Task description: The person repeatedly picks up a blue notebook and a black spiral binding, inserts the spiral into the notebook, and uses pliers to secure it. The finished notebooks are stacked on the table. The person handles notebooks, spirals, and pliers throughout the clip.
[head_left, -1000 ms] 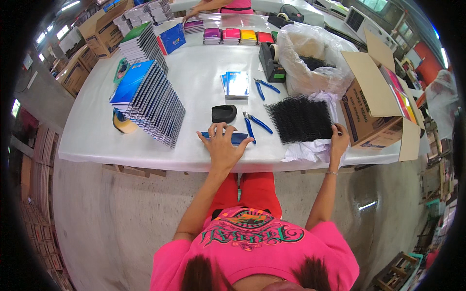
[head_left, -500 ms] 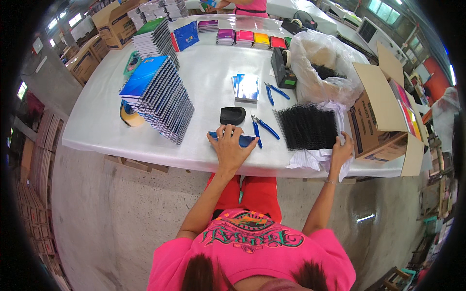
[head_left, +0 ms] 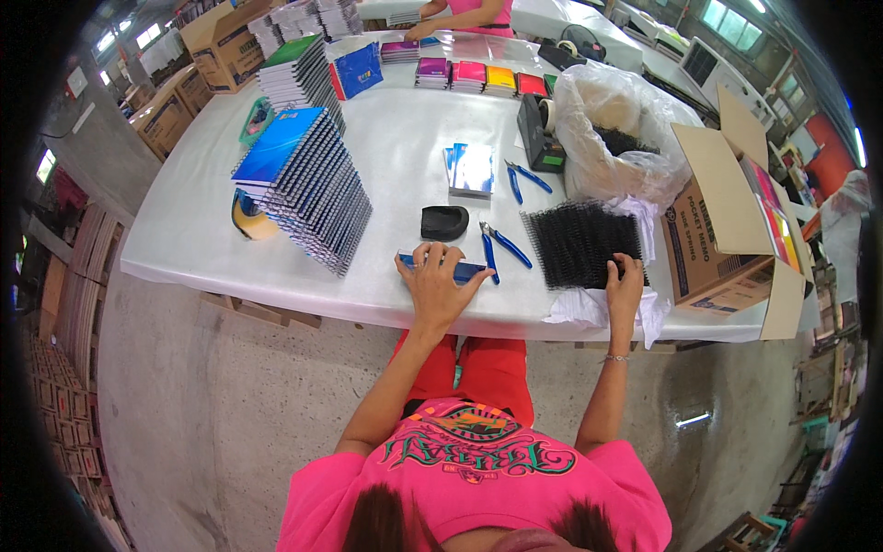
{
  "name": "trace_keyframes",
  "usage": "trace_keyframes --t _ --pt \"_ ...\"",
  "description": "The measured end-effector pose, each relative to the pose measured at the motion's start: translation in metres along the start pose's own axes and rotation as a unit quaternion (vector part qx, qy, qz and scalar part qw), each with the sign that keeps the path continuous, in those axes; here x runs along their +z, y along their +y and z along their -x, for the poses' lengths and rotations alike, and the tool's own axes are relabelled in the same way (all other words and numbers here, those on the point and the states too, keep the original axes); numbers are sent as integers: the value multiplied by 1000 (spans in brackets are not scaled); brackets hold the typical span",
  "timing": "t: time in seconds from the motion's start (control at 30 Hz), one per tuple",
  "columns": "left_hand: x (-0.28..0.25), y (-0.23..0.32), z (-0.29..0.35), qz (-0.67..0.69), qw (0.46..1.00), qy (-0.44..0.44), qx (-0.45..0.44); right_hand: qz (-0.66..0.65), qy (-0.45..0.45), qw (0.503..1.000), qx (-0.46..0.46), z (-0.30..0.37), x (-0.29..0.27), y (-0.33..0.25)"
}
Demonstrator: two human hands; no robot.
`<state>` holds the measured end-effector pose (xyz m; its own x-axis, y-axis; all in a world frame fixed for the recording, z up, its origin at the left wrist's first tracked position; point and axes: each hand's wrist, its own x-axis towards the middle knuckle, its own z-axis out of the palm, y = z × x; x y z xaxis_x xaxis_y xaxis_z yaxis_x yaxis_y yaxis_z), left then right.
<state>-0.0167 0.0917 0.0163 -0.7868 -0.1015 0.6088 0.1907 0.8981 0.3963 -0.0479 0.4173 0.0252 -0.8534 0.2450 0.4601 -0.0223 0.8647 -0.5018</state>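
Near the table's front edge, my left hand is closed over a small blue notebook, with the fingers on its far side and the thumb at its right end. My right hand has its fingers curled at the near right edge of a pile of black spiral binding coils, pinching at a coil. The pile lies on a white cloth. Blue-handled cutters rest just right of the notebook. Beyond it sits a black curved pad. Small blue-covered booklets lie farther back.
A tall stack of blue spiral notebooks stands left, beside a tape roll. More cutters, a black tape dispenser, a clear plastic bag and an open carton stand right. Across the table, a co-worker's hand touches notebooks.
My right hand has moved left from the pile's right edge onto the coils, its fingers curling in. My left hand stays on the notebook. The co-worker's hands have lowered to the table.
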Motion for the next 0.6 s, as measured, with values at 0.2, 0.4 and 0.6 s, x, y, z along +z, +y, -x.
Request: trace_keyframes --t 0.2,0.4,0.6 --pt "1 1 4 2 1000 -14 -5 -61 55 997 12 1 1 10" --pt "-1 -4 3 -1 1000 -11 7 -161 117 979 36 -11 -2 18" --pt "0 -3 0 -11 1000 -20 9 -244 127 956 102 -11 -24 -16"
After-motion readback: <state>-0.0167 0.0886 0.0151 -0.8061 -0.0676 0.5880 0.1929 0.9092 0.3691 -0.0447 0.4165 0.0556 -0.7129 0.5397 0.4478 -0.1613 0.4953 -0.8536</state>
